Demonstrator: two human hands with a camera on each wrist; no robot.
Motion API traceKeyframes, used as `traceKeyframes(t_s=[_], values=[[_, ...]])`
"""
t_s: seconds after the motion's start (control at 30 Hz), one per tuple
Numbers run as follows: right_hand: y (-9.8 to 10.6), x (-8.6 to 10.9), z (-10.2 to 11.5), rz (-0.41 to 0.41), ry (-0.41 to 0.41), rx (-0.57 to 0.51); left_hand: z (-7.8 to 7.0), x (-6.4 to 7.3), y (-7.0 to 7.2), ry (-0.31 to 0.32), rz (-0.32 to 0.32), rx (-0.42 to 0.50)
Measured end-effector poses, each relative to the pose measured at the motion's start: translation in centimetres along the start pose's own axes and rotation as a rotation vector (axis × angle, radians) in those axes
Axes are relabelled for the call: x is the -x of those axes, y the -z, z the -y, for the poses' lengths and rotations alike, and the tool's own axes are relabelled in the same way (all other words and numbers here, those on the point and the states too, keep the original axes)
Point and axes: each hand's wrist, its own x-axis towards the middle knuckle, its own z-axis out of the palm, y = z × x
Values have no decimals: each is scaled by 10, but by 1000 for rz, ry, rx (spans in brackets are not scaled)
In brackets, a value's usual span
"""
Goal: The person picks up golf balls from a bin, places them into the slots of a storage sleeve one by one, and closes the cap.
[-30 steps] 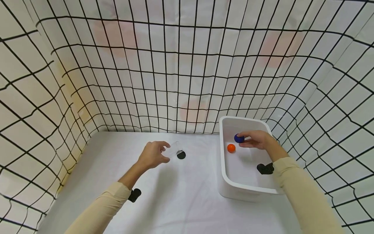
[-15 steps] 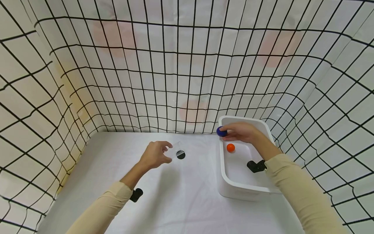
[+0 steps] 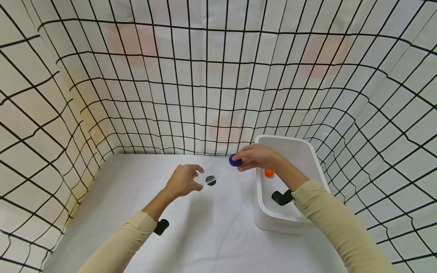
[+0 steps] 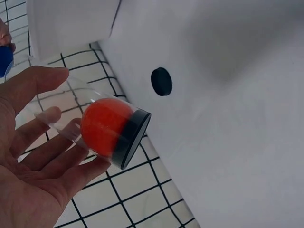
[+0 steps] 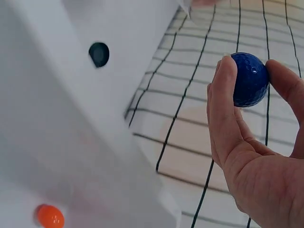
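My left hand (image 3: 182,180) grips a clear plastic tube (image 3: 212,170) above the table. In the left wrist view an orange ball (image 4: 105,124) sits inside the tube, against its black end cap (image 4: 133,140). To the right of the tube, my right hand (image 3: 257,157) pinches a blue golf ball (image 3: 235,160) between thumb and fingertips. The dimples of the golf ball (image 5: 250,80) show in the right wrist view. A gap separates ball and tube.
A white bin (image 3: 290,218) stands at the right, with one orange ball (image 3: 269,173) inside. A black disc (image 4: 161,81) lies on the white table (image 3: 218,235). Black netting (image 3: 184,94) surrounds the table's back and sides.
My right hand has carried the blue golf ball leftward out of the bin, over its left rim, towards the tube. The left hand and tube have shifted slightly right.
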Motion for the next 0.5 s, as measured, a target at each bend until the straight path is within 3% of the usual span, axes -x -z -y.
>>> traceKeyframes(t_s=[0.13,0.5], values=[[-15,-5,-1,41,5,15,-3,-1,-1,2,3,1],[-42,-15,-3,59,-11,56,-7,-4,-5,6,-3,-12]])
